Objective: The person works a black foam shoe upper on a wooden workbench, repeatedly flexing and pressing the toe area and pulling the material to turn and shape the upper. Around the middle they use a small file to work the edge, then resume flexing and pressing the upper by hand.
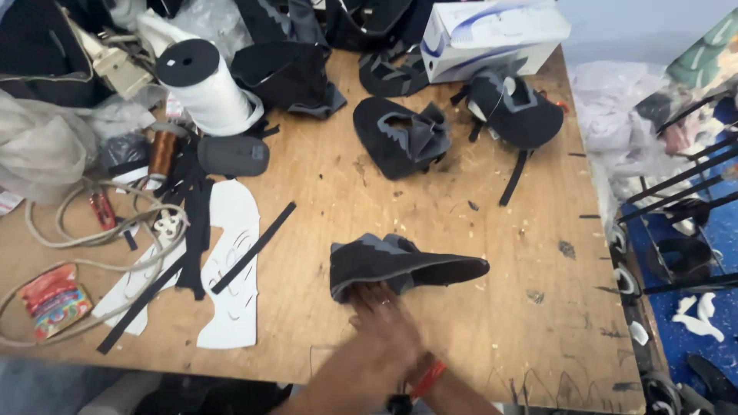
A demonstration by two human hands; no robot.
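Note:
A black and grey shoe upper [400,265] lies on the wooden table [477,323] near its front edge, toe pointing right. My left hand [384,319] reaches in from the bottom, blurred, with a ring on one finger. Its fingertips are on the near edge of the upper. My right hand [430,380] sits just behind it at the bottom edge, mostly covered by the left one. Something red and narrow shows at its wrist or fingers. I cannot tell whether it holds it.
Two more black uppers [403,138] [515,107] lie farther back, near a white cardboard box [492,38]. At the left are a white thread spool [207,88], white paper patterns [231,269], black strips [254,247], a cord and a red packet [54,300]. A metal rack [684,223] stands to the right.

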